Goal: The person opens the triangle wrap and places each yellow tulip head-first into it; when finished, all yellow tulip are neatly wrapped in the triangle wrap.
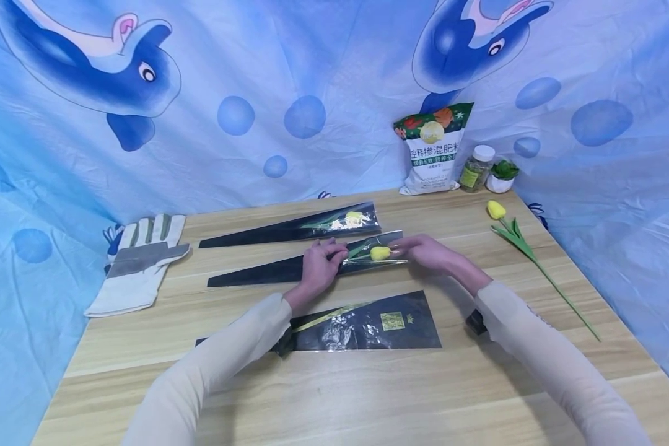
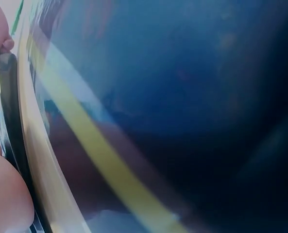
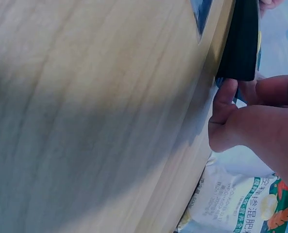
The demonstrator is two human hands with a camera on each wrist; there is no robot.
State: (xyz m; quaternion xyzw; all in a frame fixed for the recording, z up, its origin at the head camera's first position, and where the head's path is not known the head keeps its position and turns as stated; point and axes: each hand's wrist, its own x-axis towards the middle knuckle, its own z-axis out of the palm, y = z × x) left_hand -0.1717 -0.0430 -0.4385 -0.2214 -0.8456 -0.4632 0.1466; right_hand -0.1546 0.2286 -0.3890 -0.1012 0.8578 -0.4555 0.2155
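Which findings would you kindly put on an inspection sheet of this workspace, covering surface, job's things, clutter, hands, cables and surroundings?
Surface: wood-grain table.
Job's things: far sleeve and middle sleeve, each with a yellow tulip inside; near sleeve lying flat, no flower seen in it; loose tulip to the right.
Clutter: work gloves at left; printed bag, white-lidded jar and small potted plant at the back.
Left hand: holds the middle sleeve partway along.
Right hand: fingers at that sleeve's wide end; exact grip unclear.
Cables: nothing seen.
Surroundings: blue backdrop with cartoon sea animals.
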